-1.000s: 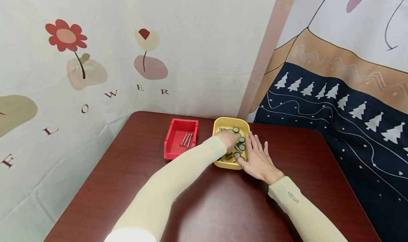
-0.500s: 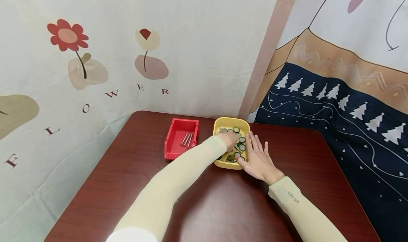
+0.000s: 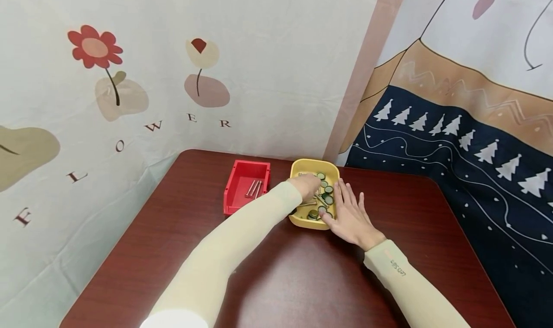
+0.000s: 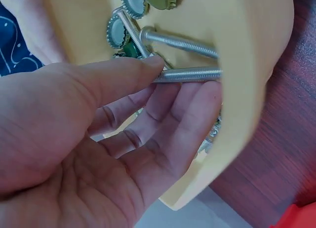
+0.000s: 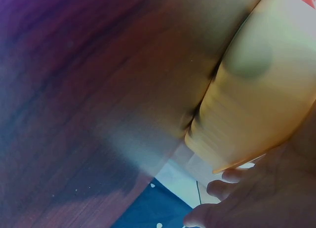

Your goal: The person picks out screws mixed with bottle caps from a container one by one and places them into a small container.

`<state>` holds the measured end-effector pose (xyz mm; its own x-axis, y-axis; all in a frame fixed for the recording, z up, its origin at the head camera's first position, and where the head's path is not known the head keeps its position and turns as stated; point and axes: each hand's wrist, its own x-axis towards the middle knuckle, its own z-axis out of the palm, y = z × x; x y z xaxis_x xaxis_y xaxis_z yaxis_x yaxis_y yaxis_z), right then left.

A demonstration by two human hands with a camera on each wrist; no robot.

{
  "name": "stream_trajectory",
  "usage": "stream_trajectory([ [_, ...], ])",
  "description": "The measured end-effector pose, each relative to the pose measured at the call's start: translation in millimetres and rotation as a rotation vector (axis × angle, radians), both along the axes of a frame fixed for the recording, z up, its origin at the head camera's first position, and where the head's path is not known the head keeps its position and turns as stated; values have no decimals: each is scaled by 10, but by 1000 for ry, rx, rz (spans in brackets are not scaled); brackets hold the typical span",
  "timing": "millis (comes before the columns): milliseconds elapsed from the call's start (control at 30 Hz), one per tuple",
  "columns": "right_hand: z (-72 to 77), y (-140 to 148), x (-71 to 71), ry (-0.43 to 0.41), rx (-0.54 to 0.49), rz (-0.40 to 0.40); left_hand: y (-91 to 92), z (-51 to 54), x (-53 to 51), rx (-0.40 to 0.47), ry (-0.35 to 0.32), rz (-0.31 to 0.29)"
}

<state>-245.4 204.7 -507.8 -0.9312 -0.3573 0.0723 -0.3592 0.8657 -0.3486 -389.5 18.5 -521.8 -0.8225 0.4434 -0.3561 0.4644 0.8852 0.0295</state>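
Observation:
My left hand [image 3: 307, 186] reaches into a yellow tub [image 3: 314, 225] holding bottle caps [image 3: 329, 189] and metal bolts. In the left wrist view, its thumb and fingers pinch a threaded bolt [image 4: 190, 74]. Another bolt [image 4: 180, 42] lies just beyond, with a further one slanting across near the caps [image 4: 133, 3]. Along the tub's right side rests my right hand [image 3: 352, 217], fingers extended and thumb at the near right corner. The right wrist view shows those fingers beside the tub's outer wall [image 5: 247, 114].
Left of the tub stands a red bin [image 3: 235, 188] with several bolts [image 3: 253, 188] lying in it. Both containers sit near the back edge of a dark red-brown table [image 3: 302, 275]. Printed cloths [image 3: 276, 68] hang behind it.
My left hand has shifted slightly left and back within the tub, uncovering a bolt and more of the caps. My right hand stays in place.

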Motion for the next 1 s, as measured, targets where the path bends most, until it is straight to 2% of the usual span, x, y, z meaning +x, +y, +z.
stream_trajectory([
  [267, 0, 4, -15, 1, 9, 3, -67, 171, 49, 90, -54, 49],
  [367, -2, 5, -12, -3, 4, 4, -125, 275, 79, 171, -137, 64],
  [500, -4, 6, -12, -6, 3, 3, -228, 709, 420, 286, -215, 112],
  [600, 1, 3, -14, -4, 4, 2, -294, 988, 665, 344, -218, 121],
  [833, -9, 1, -12, 1, 8, 7, -405, 967, 703, 440, -245, 100],
  [1000, -9, -4, -6, 7, 7, 6, -490, 1003, 747, 521, -283, 96],
])
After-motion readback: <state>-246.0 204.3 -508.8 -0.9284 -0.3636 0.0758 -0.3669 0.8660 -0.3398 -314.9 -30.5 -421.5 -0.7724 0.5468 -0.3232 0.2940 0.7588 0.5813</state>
